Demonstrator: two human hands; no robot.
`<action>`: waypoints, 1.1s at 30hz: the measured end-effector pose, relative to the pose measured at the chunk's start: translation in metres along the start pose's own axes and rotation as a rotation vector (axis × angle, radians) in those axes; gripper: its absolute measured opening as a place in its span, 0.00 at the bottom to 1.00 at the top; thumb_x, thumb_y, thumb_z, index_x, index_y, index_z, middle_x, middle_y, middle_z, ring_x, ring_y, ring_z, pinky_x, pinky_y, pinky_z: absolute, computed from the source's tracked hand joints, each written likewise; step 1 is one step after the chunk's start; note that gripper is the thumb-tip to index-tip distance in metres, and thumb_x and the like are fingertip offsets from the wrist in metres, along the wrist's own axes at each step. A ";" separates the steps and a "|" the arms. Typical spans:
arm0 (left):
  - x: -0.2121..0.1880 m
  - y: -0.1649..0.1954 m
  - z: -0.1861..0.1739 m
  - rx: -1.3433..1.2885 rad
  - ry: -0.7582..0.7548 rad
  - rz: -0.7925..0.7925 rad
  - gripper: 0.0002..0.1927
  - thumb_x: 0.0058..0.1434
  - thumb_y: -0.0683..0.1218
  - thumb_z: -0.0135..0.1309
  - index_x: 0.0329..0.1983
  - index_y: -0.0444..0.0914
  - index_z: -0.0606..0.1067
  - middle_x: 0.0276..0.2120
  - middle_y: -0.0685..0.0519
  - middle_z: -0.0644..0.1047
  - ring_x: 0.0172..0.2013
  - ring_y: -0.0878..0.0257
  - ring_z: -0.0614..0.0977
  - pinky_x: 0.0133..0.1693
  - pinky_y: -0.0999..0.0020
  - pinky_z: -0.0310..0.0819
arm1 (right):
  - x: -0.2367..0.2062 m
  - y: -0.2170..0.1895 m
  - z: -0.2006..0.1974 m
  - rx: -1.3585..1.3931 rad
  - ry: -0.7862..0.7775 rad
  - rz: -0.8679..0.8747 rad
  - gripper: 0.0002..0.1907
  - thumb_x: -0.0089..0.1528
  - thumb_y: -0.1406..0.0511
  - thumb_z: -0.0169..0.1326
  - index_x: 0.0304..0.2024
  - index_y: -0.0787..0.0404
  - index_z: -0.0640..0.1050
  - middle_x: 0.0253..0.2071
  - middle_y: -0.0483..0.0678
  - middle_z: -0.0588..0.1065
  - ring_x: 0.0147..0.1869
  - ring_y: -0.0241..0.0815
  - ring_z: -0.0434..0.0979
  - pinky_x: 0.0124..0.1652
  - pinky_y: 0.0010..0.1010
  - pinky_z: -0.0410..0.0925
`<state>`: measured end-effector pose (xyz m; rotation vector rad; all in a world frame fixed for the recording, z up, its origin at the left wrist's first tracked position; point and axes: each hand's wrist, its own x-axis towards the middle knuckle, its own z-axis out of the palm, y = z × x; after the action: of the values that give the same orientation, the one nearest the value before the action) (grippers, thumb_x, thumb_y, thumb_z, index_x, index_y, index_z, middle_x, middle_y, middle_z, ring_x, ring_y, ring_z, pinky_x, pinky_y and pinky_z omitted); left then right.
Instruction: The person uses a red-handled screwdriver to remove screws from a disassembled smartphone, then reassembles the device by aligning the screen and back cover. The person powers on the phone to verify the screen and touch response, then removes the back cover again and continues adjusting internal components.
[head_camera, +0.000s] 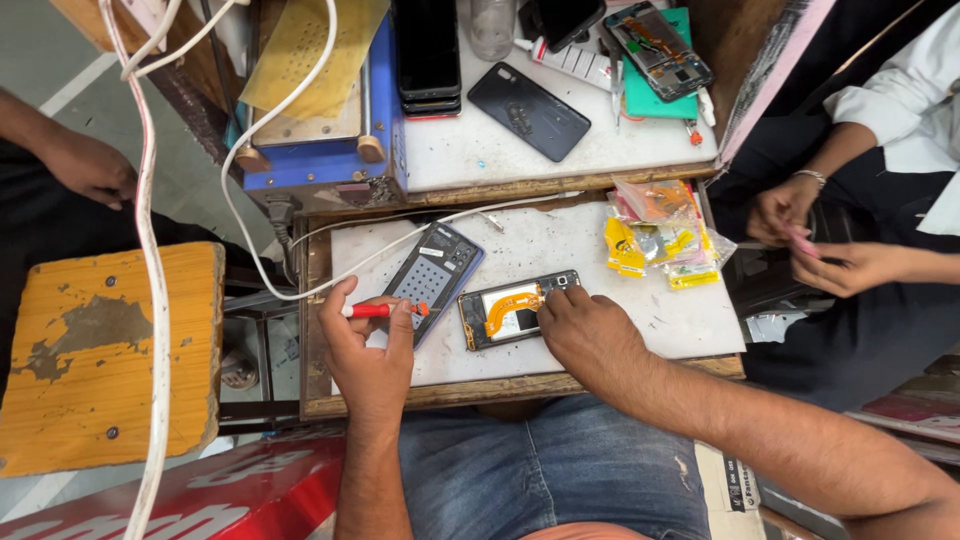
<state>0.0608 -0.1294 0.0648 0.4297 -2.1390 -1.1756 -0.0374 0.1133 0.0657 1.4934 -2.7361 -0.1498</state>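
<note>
The open phone (517, 312) lies on the white worktop (690, 320), just under the fingertips of the right hand (590, 335). This hand is curled over the right end of the phone and its fingers press or pick at the orange flex cable (505, 305) near the top edge; whether they pinch it or only touch it, I cannot tell. The left hand (368, 345) is closed around a red screwdriver (385, 310), which it pinches between thumb and fingers, with the tip pointing toward the phone.

To do this step well, I think the right hand should keep the phone flat and steady, and pull the thin cable gently, because it can tear easily. The screwdriver tip should come in straight and with small force.

Between the two hands, touching the left fingers, lies the back cover (435, 275), tilted. Beyond the right hand, further from the body, is a pile of yellow packets (660, 245). A white cable (300, 270) runs across, beyond the left hand.
</note>
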 end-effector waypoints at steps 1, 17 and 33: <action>0.001 -0.001 -0.002 -0.009 0.009 -0.012 0.30 0.63 0.38 0.63 0.65 0.36 0.63 0.40 0.48 0.83 0.41 0.62 0.84 0.47 0.66 0.79 | 0.002 -0.001 0.000 -0.003 -0.025 -0.004 0.09 0.53 0.67 0.57 0.36 0.62 0.78 0.37 0.49 0.74 0.45 0.46 0.76 0.35 0.33 0.74; 0.022 0.004 -0.029 -0.017 0.082 -0.007 0.30 0.63 0.37 0.63 0.66 0.34 0.63 0.40 0.46 0.80 0.40 0.61 0.84 0.48 0.65 0.81 | 0.079 -0.038 -0.017 0.511 0.366 0.030 0.10 0.56 0.63 0.58 0.38 0.61 0.76 0.38 0.51 0.74 0.41 0.51 0.78 0.35 0.43 0.74; 0.021 0.006 -0.029 0.059 0.077 0.070 0.30 0.63 0.38 0.63 0.65 0.34 0.63 0.40 0.46 0.82 0.41 0.60 0.85 0.45 0.66 0.79 | 0.059 0.015 -0.020 0.634 0.860 0.330 0.21 0.60 0.70 0.60 0.56 0.58 0.76 0.54 0.52 0.76 0.60 0.54 0.75 0.61 0.43 0.69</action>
<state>0.0651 -0.1555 0.0890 0.4156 -2.1089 -1.0431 -0.0808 0.0708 0.0855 0.8005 -2.2788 1.1552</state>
